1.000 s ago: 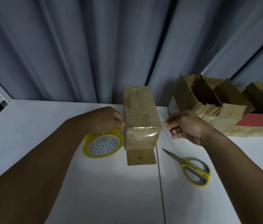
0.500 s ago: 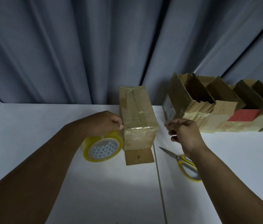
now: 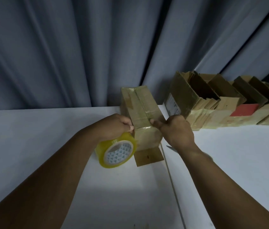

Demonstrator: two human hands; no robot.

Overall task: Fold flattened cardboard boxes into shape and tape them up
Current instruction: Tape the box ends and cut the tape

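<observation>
Left fingers (image 3: pixel 129 127) gripping tape (image 3: pixel 117 152), right (image 3: pixel 155 124) pressing box (image 3: pixel 141 104)

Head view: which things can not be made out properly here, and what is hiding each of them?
Tool beside the taped box: only a pointed metal tip shows; the right forearm covers the rest.
Label on the nearest open box: too small to read.
Row of open boxes: cut off by the right edge.
Tape roll: the left hand covers its top.
</observation>
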